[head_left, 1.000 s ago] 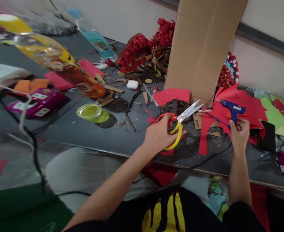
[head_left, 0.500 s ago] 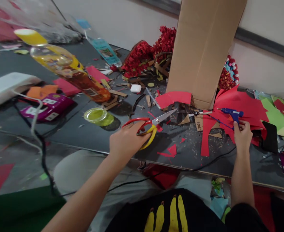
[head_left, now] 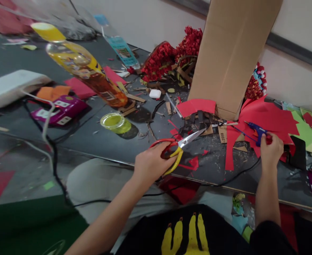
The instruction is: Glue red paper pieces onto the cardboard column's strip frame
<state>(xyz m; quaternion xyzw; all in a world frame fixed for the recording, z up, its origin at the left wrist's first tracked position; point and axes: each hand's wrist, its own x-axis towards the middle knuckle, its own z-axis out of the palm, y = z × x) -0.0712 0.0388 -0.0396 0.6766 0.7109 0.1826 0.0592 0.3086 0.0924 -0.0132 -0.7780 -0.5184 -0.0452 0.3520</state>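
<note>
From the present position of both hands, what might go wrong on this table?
1. The glue gun in the right hand has its nozzle over the red paper; if hot, which I cannot tell, it might mark the sheet.
2. The scissors in the left hand point towards dark scraps, so a slip might nick them.
3. The black cord runs over the table edge near the lap; an arm might catch it.
</note>
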